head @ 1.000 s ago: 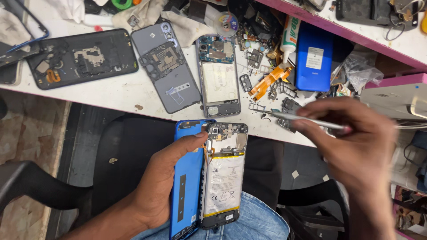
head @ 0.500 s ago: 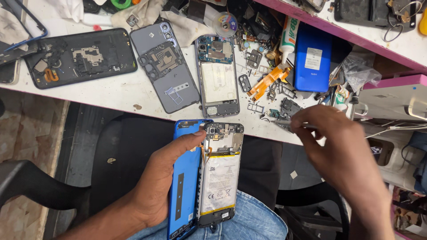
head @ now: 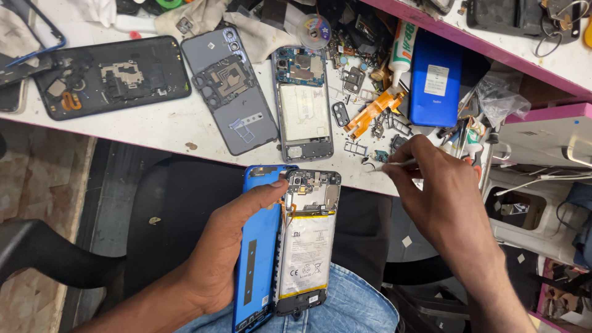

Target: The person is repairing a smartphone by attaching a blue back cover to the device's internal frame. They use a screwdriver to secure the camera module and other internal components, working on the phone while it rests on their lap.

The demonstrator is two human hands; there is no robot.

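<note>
Across the white bench (head: 154,132) lie several stripped handsets: a black back cover (head: 111,77) at far left, a grey cover (head: 237,92) beside it, a bare frame (head: 303,105) next, and a blue phone (head: 435,77) to the right, with loose small parts scattered between the last two. Below the bench edge, over the person's lap, the left hand (head: 231,246) holds an opened phone (head: 306,240) and its blue cover (head: 256,246) side by side, touching; the battery and top board are exposed. That hand is wrapped from the left and beneath, thumb pressed across the cover's top toward the board; the forearm comes up from lower left. The right hand (head: 441,191) is at the bench edge among the small parts, wrist bent, fingers pressed together pinching thin tweezers (head: 394,165), the tips pointing left and resting near a tiny dark part (head: 370,163). Judgement: the step in hand is picking up a small component with the tool. The next move appears to call for a fine, steady closing of the tips, while the phone is kept level. Whether the tips already grip the part cannot be told.
</note>
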